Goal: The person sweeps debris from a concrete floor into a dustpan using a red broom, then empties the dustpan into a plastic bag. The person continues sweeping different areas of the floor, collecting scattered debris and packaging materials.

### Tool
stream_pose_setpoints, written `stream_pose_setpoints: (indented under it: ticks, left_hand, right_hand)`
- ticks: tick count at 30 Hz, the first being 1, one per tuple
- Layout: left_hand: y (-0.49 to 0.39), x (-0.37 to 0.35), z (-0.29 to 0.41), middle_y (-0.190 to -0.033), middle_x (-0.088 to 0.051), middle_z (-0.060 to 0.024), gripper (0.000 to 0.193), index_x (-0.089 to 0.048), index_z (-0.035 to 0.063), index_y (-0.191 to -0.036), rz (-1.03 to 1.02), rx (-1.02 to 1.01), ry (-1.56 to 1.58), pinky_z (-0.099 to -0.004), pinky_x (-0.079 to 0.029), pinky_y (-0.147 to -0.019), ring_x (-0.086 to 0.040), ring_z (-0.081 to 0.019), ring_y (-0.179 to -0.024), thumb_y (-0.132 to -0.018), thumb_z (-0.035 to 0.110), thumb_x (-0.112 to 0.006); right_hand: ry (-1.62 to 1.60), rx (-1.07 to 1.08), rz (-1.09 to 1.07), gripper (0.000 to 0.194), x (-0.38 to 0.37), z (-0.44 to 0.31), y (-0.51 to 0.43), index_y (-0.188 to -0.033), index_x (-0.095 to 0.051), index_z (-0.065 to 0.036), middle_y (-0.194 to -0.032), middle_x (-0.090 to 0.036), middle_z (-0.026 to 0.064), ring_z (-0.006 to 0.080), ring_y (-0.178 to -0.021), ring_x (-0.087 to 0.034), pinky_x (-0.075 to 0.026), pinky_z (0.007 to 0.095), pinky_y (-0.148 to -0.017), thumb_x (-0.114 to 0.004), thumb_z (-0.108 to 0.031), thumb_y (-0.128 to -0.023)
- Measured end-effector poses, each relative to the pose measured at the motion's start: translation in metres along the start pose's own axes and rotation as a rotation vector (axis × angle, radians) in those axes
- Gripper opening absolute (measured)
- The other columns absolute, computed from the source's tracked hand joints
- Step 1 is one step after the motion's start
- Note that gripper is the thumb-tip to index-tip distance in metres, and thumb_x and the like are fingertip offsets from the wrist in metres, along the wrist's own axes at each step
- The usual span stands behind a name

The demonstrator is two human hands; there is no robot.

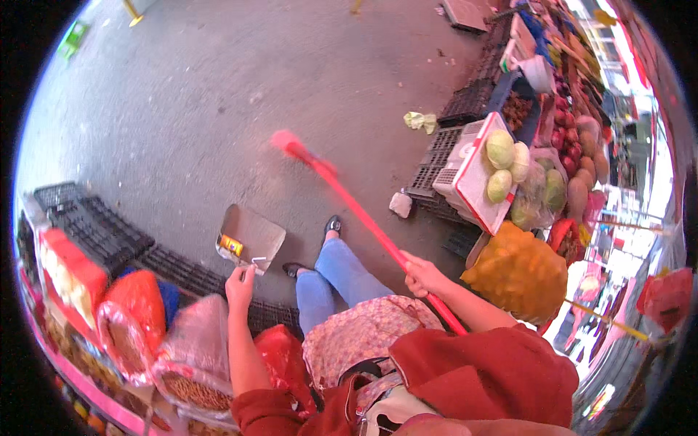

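My right hand is closed around the red handle of a broom, whose blurred red head is held out over the grey floor ahead. My left hand is at the near edge of a dustpan, with thumb and fingers together at what looks like its thin handle; the grip itself is too small to make out. A yellow packet and a thin white piece lie in the pan. The dustpan is left of my feet.
Black crates and open sacks of dry goods line the left. At right stand stacked crates, cabbages and an orange net sack. A leaf and a white lump lie on the floor.
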State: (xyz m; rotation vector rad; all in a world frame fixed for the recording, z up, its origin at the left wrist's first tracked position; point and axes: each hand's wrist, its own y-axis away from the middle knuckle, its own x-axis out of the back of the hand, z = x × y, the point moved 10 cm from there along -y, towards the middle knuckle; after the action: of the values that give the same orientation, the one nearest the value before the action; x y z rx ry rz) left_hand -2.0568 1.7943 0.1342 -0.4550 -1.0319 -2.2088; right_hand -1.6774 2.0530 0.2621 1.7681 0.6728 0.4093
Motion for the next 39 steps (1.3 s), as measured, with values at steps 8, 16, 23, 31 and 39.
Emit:
stream_pose_setpoints:
  ticks: [8, 16, 23, 31, 39]
  left_hand:
    - [-0.026, -0.002, 0.150, -0.071, -0.061, -0.0170, 0.037, -0.061, -0.0032, -0.084, -0.030, -0.103, -0.074, -0.0361, -0.045, -0.065, -0.056, -0.0223, -0.065, -0.084, 0.034, -0.063]
    - [-0.109, -0.087, 0.338, -0.069, -0.058, -0.0203, 0.039, -0.060, -0.0023, -0.082, -0.236, -0.290, -0.283, -0.0396, -0.044, -0.062, -0.055, -0.0301, -0.063, -0.087, 0.037, -0.058]
    - [-0.160, -0.199, 0.448, -0.079, -0.062, -0.0241, 0.049, -0.060, -0.0001, -0.084, -0.400, -0.482, -0.445, -0.0459, -0.046, -0.067, -0.060, -0.0411, -0.078, -0.087, 0.048, -0.052]
    - [-0.235, -0.270, 0.490, -0.085, -0.063, -0.0240, 0.051, -0.061, 0.0020, -0.090, -0.472, -0.447, -0.605, -0.0470, -0.047, -0.073, -0.061, -0.0408, -0.084, -0.087, 0.051, -0.048]
    - [-0.273, -0.276, 0.492, -0.080, -0.063, -0.0223, 0.050, -0.062, 0.0012, -0.086, -0.484, -0.418, -0.523, -0.0449, -0.048, -0.069, -0.061, -0.0396, -0.079, -0.087, 0.050, -0.050]
  right_hand:
    - [-0.083, 0.329, 0.350, 0.045, 0.183, -0.108, -0.050, -0.141, -0.029, -0.031, -0.063, -0.041, 0.0010, 0.0078, -0.042, -0.035, -0.032, 0.0222, -0.034, -0.038, -0.029, -0.097]
    - [-0.467, 0.334, 0.450, 0.034, 0.297, -0.169, -0.173, -0.129, -0.041, -0.023, -0.056, -0.038, 0.0013, 0.0111, -0.040, -0.037, -0.032, 0.0268, -0.034, -0.038, -0.028, -0.095]
    - [-0.607, 0.337, 0.150, 0.039, 0.242, -0.147, -0.103, -0.136, -0.038, -0.030, -0.059, -0.038, -0.0013, 0.0063, -0.038, -0.032, -0.028, 0.0217, -0.032, -0.039, -0.025, -0.097]
    - [-0.508, 0.319, 0.365, 0.036, 0.276, -0.203, -0.159, -0.133, -0.036, -0.023, -0.055, -0.038, -0.0008, 0.0110, -0.038, -0.036, -0.032, 0.0273, -0.033, -0.037, -0.030, -0.098]
    - [-0.712, 0.044, -0.027, 0.050, 0.129, -0.171, -0.057, -0.145, -0.020, -0.027, -0.055, -0.037, -0.0020, 0.0085, -0.037, -0.033, -0.028, 0.0225, -0.033, -0.038, -0.033, -0.098]
